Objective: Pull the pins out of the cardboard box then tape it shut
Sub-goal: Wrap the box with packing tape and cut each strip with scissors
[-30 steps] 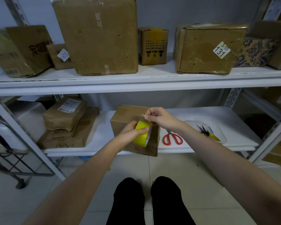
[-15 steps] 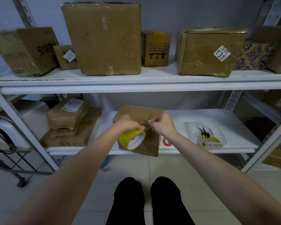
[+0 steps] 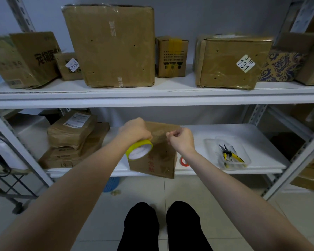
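Wider gap between hands now, tape strip point(image 3: 159, 133) stretched across it. Left hand point(image 3: 134, 130) curled round yellow tape roll point(image 3: 139, 150); cardboard box point(image 3: 158, 158) centre frame, front edge of lower shelf point(image 3: 243, 131); right hand point(image 3: 182, 141) pinching strip's end.

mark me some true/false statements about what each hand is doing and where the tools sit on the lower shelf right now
1. The left hand grips the yellow roll of tape. True.
2. The right hand holds the red-handled scissors. False: it pinches the end of the tape strip over the box; the scissors lie on the shelf.
3. The yellow-handled pliers lie in the clear plastic tray. True.
4. The small brown cardboard box under the hands stands on the upper shelf. False: it stands on the lower white shelf.
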### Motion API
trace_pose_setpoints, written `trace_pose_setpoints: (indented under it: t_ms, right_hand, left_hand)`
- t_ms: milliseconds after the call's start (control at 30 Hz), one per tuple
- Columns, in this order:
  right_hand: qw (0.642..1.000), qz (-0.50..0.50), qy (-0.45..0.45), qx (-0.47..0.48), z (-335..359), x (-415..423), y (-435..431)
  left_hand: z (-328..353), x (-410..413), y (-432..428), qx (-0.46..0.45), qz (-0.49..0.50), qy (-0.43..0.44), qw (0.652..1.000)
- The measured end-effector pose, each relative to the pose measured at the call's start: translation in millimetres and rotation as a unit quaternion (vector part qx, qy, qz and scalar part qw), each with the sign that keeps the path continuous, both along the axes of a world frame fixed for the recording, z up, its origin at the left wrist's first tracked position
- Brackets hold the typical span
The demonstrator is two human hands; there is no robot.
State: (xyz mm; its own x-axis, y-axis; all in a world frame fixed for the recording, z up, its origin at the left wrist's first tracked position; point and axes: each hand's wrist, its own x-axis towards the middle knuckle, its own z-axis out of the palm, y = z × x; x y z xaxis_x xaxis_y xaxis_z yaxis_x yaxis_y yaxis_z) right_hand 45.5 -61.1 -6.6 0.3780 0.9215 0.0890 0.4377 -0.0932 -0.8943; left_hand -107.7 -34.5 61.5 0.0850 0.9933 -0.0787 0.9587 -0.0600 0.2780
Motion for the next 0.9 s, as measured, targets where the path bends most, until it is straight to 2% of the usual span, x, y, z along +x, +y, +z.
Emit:
trace_pose_setpoints:
  t_ms: [67,133,267,333,433,600,667,767,900]
  right_hand:
    - [1.000,-0.008,0.020,0.007,-1.1,-2.4,3.3]
    - [0.999,-0.020,0.043,0.013,-2.7,-0.7,7.0]
    - [0.997,-0.036,0.061,0.008,-9.3,5.2,7.7]
    - [0.998,-0.031,0.058,0.008,-11.0,8.8,7.2]
    - [0.999,-0.021,0.041,0.017,-7.5,15.1,5.8]
    - [1.000,0.008,0.003,0.028,4.4,19.7,7.4]
    - [0.997,0.026,-0.063,0.020,7.6,20.3,13.0]
    - [0.985,0.063,-0.163,0.003,10.2,15.0,21.8]
    - [0.964,0.117,-0.237,-0.015,9.2,2.0,35.6]
  left_hand:
    - [4.5,4.8,-1.3,0.064,-0.003,0.058,0.996]
    - [5.5,9.0,0.3,0.086,-0.013,0.086,0.993]
    - [3.4,10.3,6.6,0.042,-0.015,0.075,0.996]
    - [3.1,8.1,12.3,-0.007,-0.022,0.034,0.999]
    - [9.6,4.8,19.0,-0.095,-0.034,-0.083,0.991]
    - [3.6,-1.0,18.5,-0.155,0.046,-0.228,0.960]
    - [-14.2,3.6,11.8,-0.151,0.088,-0.264,0.949]
    - [-47.2,6.9,6.8,-0.093,0.141,-0.315,0.934]
    - [-64.1,2.6,-4.2,-0.045,0.160,-0.345,0.924]
